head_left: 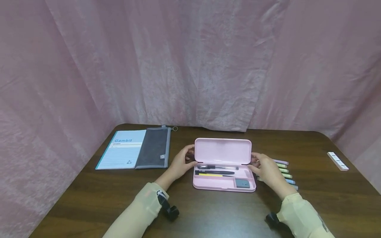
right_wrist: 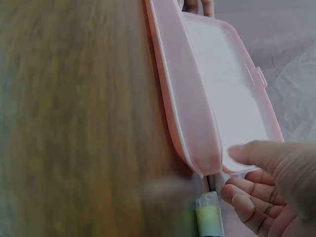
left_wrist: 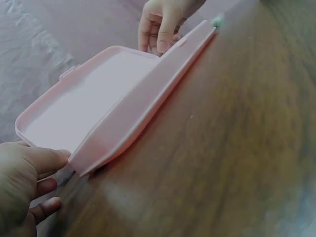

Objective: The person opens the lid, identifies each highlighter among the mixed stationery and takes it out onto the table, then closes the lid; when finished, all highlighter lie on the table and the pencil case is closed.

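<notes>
A pink pencil case (head_left: pixel 223 151) stands on the table with its lid raised. In its long compartment lie a clear-barrelled pen (head_left: pixel 220 167), a black pen (head_left: pixel 219 172) and a thin yellow-and-black stick (head_left: pixel 211 175). A dark grey block like an eraser (head_left: pixel 242 183) sits in the front right compartment. My left hand (head_left: pixel 180 162) is at the case's left side, its thumb touching the corner near the hinge in the left wrist view. At the right side is my right hand (head_left: pixel 267 169), thumb extended by the lid's edge, other fingers loosely bent and holding nothing.
Several pastel markers (head_left: pixel 286 176) lie beside and partly behind my right hand. A light blue notebook (head_left: pixel 122 152) and a dark grey zip pouch (head_left: pixel 152 148) are on the left. A small white strip-shaped object (head_left: pixel 337 161) lies far right. Pink curtains (head_left: pixel 190 66) hang behind the table.
</notes>
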Demonstrator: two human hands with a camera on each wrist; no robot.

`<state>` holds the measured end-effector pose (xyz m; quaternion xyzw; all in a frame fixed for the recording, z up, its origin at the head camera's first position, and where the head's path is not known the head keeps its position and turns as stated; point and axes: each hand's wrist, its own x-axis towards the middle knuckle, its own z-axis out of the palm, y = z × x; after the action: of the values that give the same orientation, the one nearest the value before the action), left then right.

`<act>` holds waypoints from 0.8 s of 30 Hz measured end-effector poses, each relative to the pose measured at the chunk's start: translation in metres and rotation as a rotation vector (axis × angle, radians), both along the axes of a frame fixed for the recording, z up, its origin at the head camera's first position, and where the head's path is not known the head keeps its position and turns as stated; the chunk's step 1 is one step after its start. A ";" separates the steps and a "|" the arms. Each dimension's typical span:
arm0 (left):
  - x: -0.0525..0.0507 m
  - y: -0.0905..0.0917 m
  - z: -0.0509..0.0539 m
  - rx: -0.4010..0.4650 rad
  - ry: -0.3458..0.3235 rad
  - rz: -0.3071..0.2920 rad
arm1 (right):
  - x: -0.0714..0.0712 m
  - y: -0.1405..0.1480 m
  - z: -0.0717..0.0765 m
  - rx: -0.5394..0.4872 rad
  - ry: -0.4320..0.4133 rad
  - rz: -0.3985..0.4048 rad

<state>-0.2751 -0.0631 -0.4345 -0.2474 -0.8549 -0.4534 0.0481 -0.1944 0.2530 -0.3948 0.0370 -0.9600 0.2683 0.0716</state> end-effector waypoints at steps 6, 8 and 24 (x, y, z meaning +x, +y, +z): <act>0.000 -0.001 0.001 0.024 -0.003 -0.019 | 0.000 0.003 0.004 0.018 0.069 0.026; 0.000 -0.001 0.001 0.021 -0.002 -0.028 | 0.001 0.004 0.006 0.019 0.081 0.025; 0.000 -0.001 -0.002 0.019 0.054 -0.049 | 0.008 0.010 0.000 0.036 0.082 0.064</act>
<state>-0.2755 -0.0637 -0.4367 -0.2800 -0.8427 -0.4556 0.0624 -0.1869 0.2629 -0.3945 0.0802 -0.9591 0.2516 0.1016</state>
